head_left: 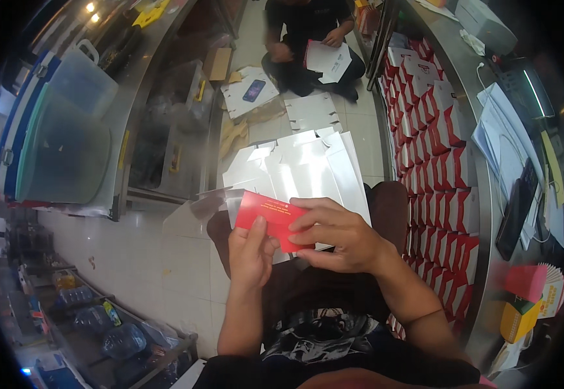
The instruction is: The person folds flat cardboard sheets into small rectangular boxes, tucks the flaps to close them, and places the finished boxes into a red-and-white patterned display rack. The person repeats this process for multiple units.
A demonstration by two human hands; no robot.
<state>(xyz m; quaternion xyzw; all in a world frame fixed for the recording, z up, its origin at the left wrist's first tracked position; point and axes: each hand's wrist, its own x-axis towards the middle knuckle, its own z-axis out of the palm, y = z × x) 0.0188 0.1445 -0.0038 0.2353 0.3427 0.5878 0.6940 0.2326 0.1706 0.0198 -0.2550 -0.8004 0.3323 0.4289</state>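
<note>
A flat red cardboard box blank (270, 214) is held over my lap between both hands. My left hand (251, 254) grips its lower left edge, thumb on the red face. My right hand (335, 235) pinches its right end with the fingers curled over the front. Just beyond it, a stack of white unfolded box blanks (308, 167) lies on the floor by my knees.
Rows of folded red and white boxes (439, 162) stand stacked against the counter on my right. Another person (308, 35) sits on the floor ahead holding white blanks, with a phone (254, 90) on sheets beside them. Glass display cabinets (158, 123) line the left.
</note>
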